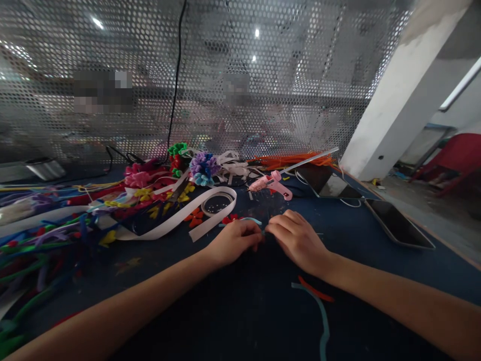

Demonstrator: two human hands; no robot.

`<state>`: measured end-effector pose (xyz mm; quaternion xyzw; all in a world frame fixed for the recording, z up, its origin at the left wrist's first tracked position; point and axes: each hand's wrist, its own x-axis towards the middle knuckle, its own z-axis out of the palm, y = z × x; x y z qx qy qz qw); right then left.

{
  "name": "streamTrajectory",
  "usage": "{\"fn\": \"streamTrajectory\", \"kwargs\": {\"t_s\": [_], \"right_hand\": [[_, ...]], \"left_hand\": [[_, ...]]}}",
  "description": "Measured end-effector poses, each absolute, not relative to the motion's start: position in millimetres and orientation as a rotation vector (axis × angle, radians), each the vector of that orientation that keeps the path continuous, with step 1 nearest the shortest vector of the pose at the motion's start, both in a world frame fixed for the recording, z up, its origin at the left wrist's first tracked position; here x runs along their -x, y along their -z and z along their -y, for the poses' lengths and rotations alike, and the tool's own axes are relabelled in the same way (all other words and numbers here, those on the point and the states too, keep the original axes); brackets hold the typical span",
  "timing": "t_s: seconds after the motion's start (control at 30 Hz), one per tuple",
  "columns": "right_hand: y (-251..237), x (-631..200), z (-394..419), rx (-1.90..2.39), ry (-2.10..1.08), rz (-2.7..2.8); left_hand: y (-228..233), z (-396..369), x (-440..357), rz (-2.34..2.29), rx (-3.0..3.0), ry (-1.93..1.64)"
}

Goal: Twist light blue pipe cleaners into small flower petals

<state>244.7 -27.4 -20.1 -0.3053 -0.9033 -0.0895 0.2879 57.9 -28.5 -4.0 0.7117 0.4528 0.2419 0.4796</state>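
Observation:
My left hand [235, 240] and my right hand [296, 238] meet at the middle of the dark blue table [225, 311], fingertips pinched together on a thin light-blue pipe cleaner [252, 219]. Only a short bit of it shows above my left fingers. A small red flower piece [230, 219] lies just beyond my left hand. A pink glue gun [271, 184] rests a little farther back, apart from both hands.
Piles of coloured pipe cleaners [41, 235], white ribbon [176, 220] and finished flowers [203, 168] fill the left and back. Teal [321, 316] and red [315, 292] pipe cleaners lie near my right forearm. Two phones [398, 223] lie right. A perforated metal screen [240, 75] stands behind.

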Motion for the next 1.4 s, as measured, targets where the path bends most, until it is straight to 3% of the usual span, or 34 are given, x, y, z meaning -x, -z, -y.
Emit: {"fn": "streamTrajectory", "kwargs": {"t_s": [0.1,0.33,0.53,0.87,1.2,1.4], "right_hand": [[20.7,-245.1,28.3,0.824,0.179,2.368],[15.4,-251.3,36.7,0.348,0.495,2.448],[18.5,-247.7,32.9,0.7,0.423,2.232],[14.3,-252.5,31.8,0.602,0.369,2.295],[25.0,-245.4,34.6,0.694,-0.073,2.198],[23.8,-241.2,43.7,0.834,0.172,2.333]], "left_hand": [[4.1,27.8,-57.7,-1.119,-1.786,-0.606],[2.1,27.4,-59.8,-1.111,-1.537,-0.678],[-5.7,30.1,-54.4,-0.988,-1.304,-0.762],[-6.8,51.4,-66.4,-0.732,-1.112,-0.693],[0.8,57.9,-78.6,-1.05,-1.34,-0.865],[-0.8,55.9,-77.8,-1.29,-1.788,-0.973]]}}
